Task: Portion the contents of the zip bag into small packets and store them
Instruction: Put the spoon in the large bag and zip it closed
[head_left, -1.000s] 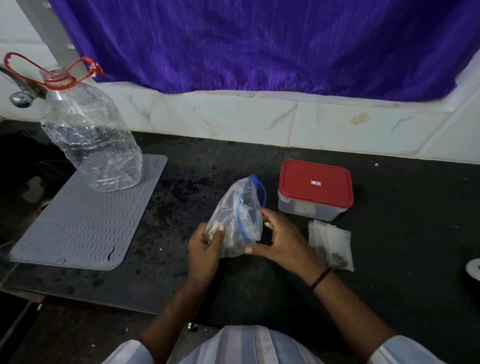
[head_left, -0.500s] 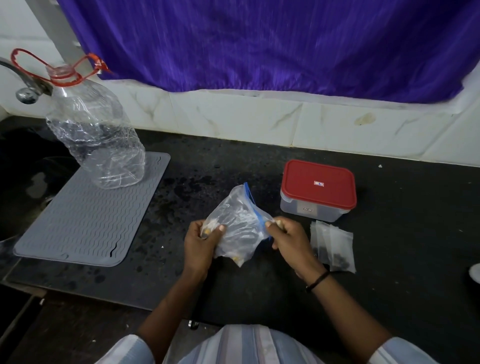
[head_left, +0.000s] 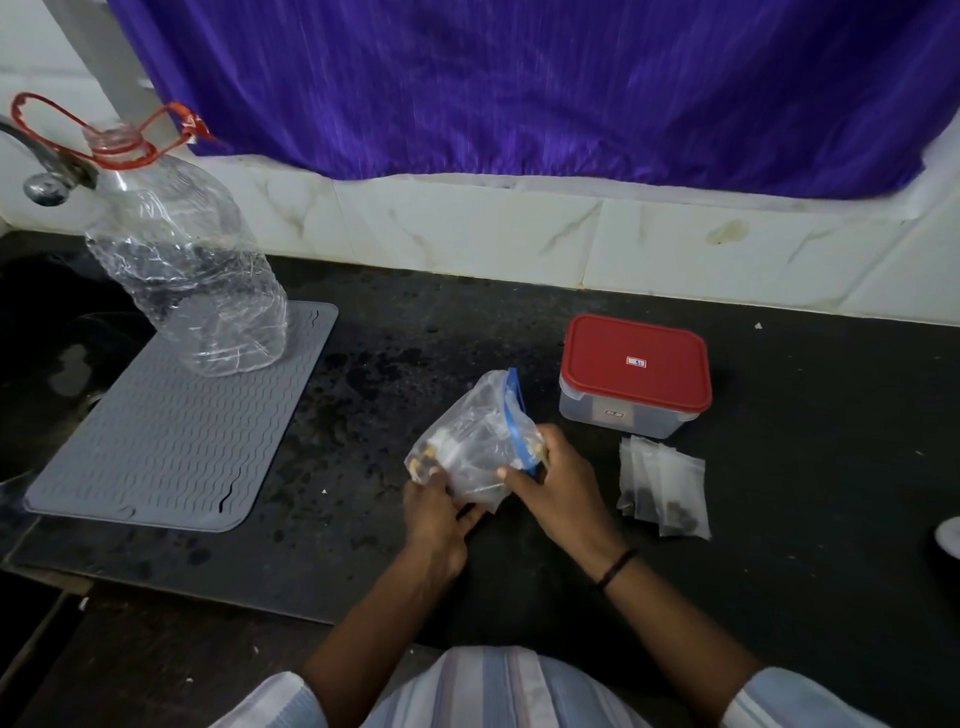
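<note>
Both hands hold the zip bag (head_left: 475, 441) over the dark counter (head_left: 779, 519), just below the frame's centre.

The left hand (head_left: 434, 512) pinches the bag's lower left end; the right hand (head_left: 553, 480) grips its blue zip edge with curled fingers. To the right lie small packets (head_left: 662, 486), just below a red-lidded container (head_left: 635, 375). At the left, a clear bottle (head_left: 182, 260) stands on a grey mat (head_left: 166, 431).

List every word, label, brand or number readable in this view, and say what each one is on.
No text can be read.
Red lid of the container: a small red-and-white sticker, too small to read.
Container front wall: a small dark label, too blurred to read.
Red tag on the bottle handle: white marks, unreadable.
Zip bag and small packets: no print visible.
</note>
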